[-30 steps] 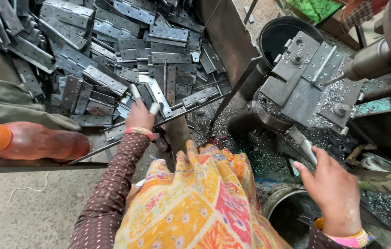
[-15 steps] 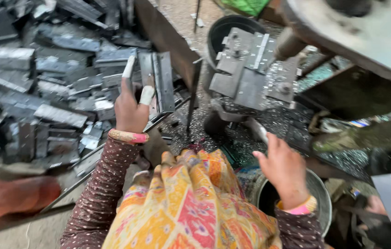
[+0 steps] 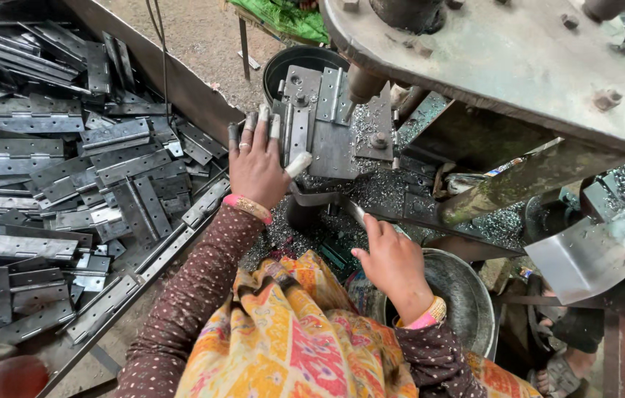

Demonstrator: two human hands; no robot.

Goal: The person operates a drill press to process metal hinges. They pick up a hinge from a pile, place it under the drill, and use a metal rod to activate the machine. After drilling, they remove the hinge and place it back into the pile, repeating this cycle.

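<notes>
Many steel hinges [image 3: 54,169] fill the bin [image 3: 179,81] beside left hand [image 3: 257,166].

The left hand [image 3: 257,166] rests against the jig plate [image 3: 323,121], hemmed by the heaped hinges [image 3: 69,184] on its left and the tray wall [image 3: 179,85]. Overhead the machine's heavy plate [image 3: 504,66] closes off the way up. The right hand [image 3: 393,262] has open room above the steel bowl [image 3: 467,302], beside a slanted bar [image 3: 519,180]
</notes>
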